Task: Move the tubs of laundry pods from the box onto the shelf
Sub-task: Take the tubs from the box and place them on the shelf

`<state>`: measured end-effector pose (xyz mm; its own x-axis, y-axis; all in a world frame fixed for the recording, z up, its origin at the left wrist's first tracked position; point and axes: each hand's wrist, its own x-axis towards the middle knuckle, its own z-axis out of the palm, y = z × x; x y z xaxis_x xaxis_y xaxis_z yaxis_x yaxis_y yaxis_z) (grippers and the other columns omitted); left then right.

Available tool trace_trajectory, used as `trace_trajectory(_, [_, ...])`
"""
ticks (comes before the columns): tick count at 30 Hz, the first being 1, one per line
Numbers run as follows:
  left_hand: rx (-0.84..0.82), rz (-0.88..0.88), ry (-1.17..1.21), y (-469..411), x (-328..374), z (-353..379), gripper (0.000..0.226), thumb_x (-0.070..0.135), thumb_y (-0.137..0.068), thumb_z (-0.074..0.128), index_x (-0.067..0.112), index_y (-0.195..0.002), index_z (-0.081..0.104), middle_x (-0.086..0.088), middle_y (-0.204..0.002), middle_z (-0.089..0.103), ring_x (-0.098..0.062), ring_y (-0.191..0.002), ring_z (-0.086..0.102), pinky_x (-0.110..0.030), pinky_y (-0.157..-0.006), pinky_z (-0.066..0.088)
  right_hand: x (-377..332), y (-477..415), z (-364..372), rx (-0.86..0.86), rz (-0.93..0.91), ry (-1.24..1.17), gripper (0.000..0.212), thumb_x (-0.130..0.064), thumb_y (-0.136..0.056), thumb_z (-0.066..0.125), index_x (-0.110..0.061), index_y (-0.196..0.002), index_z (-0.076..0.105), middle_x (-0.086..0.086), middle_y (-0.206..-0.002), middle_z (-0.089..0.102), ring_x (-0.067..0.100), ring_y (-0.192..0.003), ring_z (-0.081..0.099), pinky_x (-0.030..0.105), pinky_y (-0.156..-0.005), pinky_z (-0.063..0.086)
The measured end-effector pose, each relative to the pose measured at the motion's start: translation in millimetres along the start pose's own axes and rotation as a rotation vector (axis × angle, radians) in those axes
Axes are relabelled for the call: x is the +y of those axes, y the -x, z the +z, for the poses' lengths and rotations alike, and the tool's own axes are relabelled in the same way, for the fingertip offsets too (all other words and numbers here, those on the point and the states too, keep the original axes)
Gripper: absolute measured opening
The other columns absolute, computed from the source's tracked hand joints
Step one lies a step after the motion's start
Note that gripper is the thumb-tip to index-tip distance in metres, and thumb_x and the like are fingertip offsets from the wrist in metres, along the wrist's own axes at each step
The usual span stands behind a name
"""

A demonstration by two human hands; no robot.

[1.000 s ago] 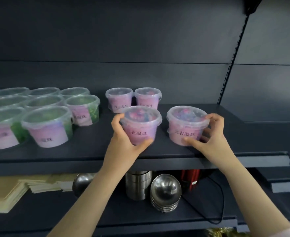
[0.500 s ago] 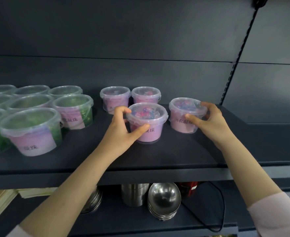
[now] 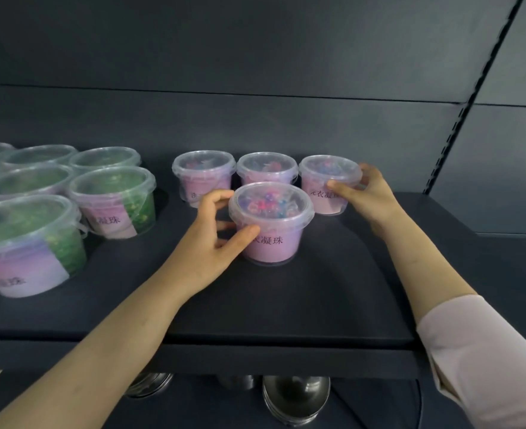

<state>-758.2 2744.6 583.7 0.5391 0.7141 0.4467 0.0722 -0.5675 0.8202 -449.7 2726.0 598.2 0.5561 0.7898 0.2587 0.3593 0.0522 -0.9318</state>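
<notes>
Two bare arms reach onto a dark shelf [image 3: 317, 292], hands apart, each clasping its own clear-lidded pink tub of laundry pods. The left hand [image 3: 213, 239] holds the front tub [image 3: 271, 230], thumb across its label and fingers curled round its left side; this tub stands upright on the shelf. The right hand [image 3: 371, 196] wraps the right rear tub [image 3: 326, 184], thumb on its front, fingers round its far side. That tub stands in a back row just beside the middle rear tub [image 3: 266, 168] and the left rear tub [image 3: 204, 178]. Well to the left sit larger green tubs [image 3: 113, 199]. A pink sleeve [image 3: 478, 351] covers the right forearm. Metal bowls [image 3: 295, 397] show below the shelf.
</notes>
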Motion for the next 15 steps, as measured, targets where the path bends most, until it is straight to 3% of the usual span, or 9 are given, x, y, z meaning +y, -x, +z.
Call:
trace_trajectory(3, [0.007,-0.010,-0.001,0.0,0.3,-0.7,0.053,0.065,-0.073,0.063,0.056,-0.117,0.034,0.037,-0.126,0.045,0.009,-0.109,0.056,-0.008,-0.075,0.047,2.7,-2.8,0.4,-0.001,-0.001,0.028,0.054,-0.034,-0.073,0.083,-0.021,-0.117,0.054,-0.013,-0.105,0.065,0.003,-0.098,0.064,0.020,-0.077,0.051])
trace_trajectory(5, [0.021,-0.008,-0.018,-0.2,0.5,-1.4,0.050,0.064,-0.075,0.065,0.058,-0.116,0.037,0.038,-0.122,0.047,0.007,-0.106,0.059,-0.007,-0.073,0.047,3.4,-2.9,-0.3,-0.023,0.003,0.042,0.053,-0.035,-0.074,0.082,-0.018,-0.117,0.055,-0.008,-0.111,0.067,0.009,-0.104,0.066,0.027,-0.084,0.055])
trace_trajectory(7, [0.046,-0.019,-0.024,-0.1,0.6,-2.4,0.051,0.068,-0.071,0.065,0.061,-0.114,0.039,0.036,-0.116,0.050,0.002,-0.098,0.063,-0.010,-0.071,0.049,-2.5,2.1,0.6,-0.039,0.050,0.038,0.079,-0.036,-0.076,0.080,-0.014,-0.140,0.040,0.000,-0.136,0.056,0.015,-0.121,0.057,0.033,-0.100,0.048])
trace_trajectory(9, [0.066,-0.057,0.006,0.3,-1.2,-3.7,0.053,0.075,-0.068,0.064,0.059,-0.115,0.044,0.030,-0.109,0.054,-0.007,-0.093,0.067,-0.022,-0.076,0.055,-17.1,15.4,0.5,0.037,0.064,0.084,0.090,-0.041,-0.082,0.074,-0.015,-0.152,0.023,0.004,-0.150,0.038,0.017,-0.130,0.046,0.027,-0.100,0.038])
trace_trajectory(11, [0.064,-0.087,0.066,0.7,-3.9,-4.8,0.053,0.074,-0.070,0.063,0.054,-0.117,0.049,0.026,-0.104,0.057,-0.012,-0.096,0.068,-0.037,-0.086,0.056,-35.3,37.9,-3.3,0.096,-0.027,0.112,0.060,-0.040,-0.090,0.064,-0.022,-0.142,0.042,0.000,-0.143,0.047,0.007,-0.114,0.053,0.021,-0.091,0.038])
trace_trajectory(12, [0.051,-0.095,0.088,1.5,-4.1,-4.1,0.053,0.073,-0.072,0.063,0.051,-0.119,0.051,0.023,-0.105,0.059,-0.013,-0.098,0.068,-0.042,-0.089,0.055,-43.7,52.2,-6.2,0.049,-0.104,0.091,0.040,-0.037,-0.093,0.060,-0.026,-0.130,0.055,-0.006,-0.131,0.057,-0.001,-0.102,0.057,0.018,-0.086,0.041])
trace_trajectory(13, [0.029,-0.099,0.101,2.6,-3.3,-2.2,0.053,0.071,-0.074,0.062,0.049,-0.120,0.051,0.020,-0.106,0.060,-0.014,-0.099,0.068,-0.044,-0.092,0.054,-51.1,69.2,-9.7,-0.051,-0.178,0.072,0.024,-0.034,-0.094,0.059,-0.031,-0.118,0.063,-0.014,-0.120,0.064,-0.007,-0.096,0.059,0.016,-0.083,0.043])
trace_trajectory(15, [-0.033,-0.094,0.104,5.3,1.8,5.4,0.052,0.068,-0.079,0.060,0.046,-0.125,0.050,0.018,-0.110,0.061,-0.012,-0.103,0.068,-0.044,-0.095,0.052,-60.0,106.2,-18.5,-0.293,-0.320,0.137,0.020,-0.037,-0.094,0.059,-0.033,-0.111,0.069,-0.022,-0.115,0.066,-0.010,-0.106,0.058,0.010,-0.091,0.042])
